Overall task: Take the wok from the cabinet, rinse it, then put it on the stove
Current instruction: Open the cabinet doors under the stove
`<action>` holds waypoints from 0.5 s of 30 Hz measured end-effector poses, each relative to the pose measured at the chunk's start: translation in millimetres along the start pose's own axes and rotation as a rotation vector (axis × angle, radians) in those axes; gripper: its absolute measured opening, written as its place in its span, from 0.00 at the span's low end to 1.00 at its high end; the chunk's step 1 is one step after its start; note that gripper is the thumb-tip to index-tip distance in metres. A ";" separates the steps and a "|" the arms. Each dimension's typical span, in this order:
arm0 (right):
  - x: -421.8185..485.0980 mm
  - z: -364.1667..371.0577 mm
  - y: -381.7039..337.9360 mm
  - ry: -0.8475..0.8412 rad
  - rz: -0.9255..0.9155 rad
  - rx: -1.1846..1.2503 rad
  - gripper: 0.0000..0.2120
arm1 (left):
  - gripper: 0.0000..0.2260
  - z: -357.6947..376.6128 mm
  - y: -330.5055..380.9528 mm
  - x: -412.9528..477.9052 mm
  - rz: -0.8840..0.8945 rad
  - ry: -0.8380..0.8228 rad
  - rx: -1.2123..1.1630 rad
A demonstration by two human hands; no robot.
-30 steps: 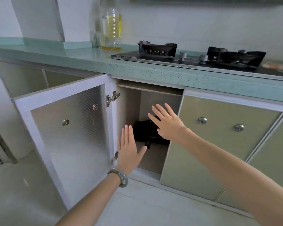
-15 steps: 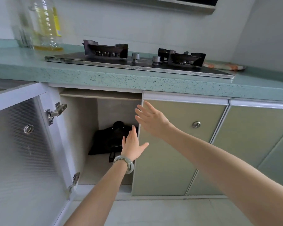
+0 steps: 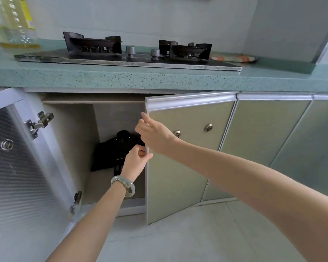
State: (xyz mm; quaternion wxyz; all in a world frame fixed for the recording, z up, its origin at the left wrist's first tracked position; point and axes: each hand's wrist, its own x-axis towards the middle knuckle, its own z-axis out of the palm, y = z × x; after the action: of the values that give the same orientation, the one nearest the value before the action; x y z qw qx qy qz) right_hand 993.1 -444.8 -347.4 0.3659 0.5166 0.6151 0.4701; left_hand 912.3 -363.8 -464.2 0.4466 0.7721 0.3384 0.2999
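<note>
Black metal deep in the cabinet: the wok leans against the back wall, its handle pointing toward the opening; it looks heavy and rigid, so that handle is probably the best hold, with a second hand under the rim; right hand has its fingers curled round the edge of the right door, left hand pinches the same edge lower down; half a second ago both palms were spread and that door sat flush, now it swings ajar.
</note>
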 end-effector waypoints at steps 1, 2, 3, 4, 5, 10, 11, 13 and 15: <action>-10.8 -4.2 -1.5 0.030 0.001 0.014 0.20 | 0.09 -0.4 3.2 -8.5 0.014 -0.002 0.032; -21.1 -7.7 -2.3 0.066 0.006 0.020 0.22 | 0.08 -0.3 6.4 -18.0 0.028 -0.014 0.059; -31.3 -9.7 -3.1 0.092 0.005 0.013 0.22 | 0.08 0.9 9.6 -27.9 0.042 -0.032 0.087; -42.7 -10.8 -3.6 0.108 -0.009 0.006 0.20 | 0.08 3.6 13.3 -39.6 0.054 -0.050 0.109; -53.1 -12.1 -3.3 0.129 -0.037 -0.001 0.18 | 0.08 6.3 17.0 -50.7 0.069 -0.064 0.126; -121.6 -20.6 -0.8 0.184 -0.120 0.008 0.20 | 0.09 33.1 38.8 -101.9 0.156 -0.119 0.218; -137.1 -22.0 -0.4 0.193 -0.118 0.003 0.22 | 0.10 40.5 43.8 -111.3 0.162 -0.120 0.216; -162.7 -22.3 -1.1 0.207 -0.119 -0.012 0.21 | 0.10 54.1 53.2 -128.2 0.183 -0.116 0.213; -186.3 -17.4 -2.7 0.240 -0.131 -0.011 0.16 | 0.08 68.2 62.2 -142.7 0.240 -0.137 0.228</action>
State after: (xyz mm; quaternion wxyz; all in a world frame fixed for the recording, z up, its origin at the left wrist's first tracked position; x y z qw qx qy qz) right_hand 1013.1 -630.9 -351.6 0.3223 0.4134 0.6842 0.5070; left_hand 896.0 -532.9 -460.4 0.3389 0.8713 0.2443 0.2576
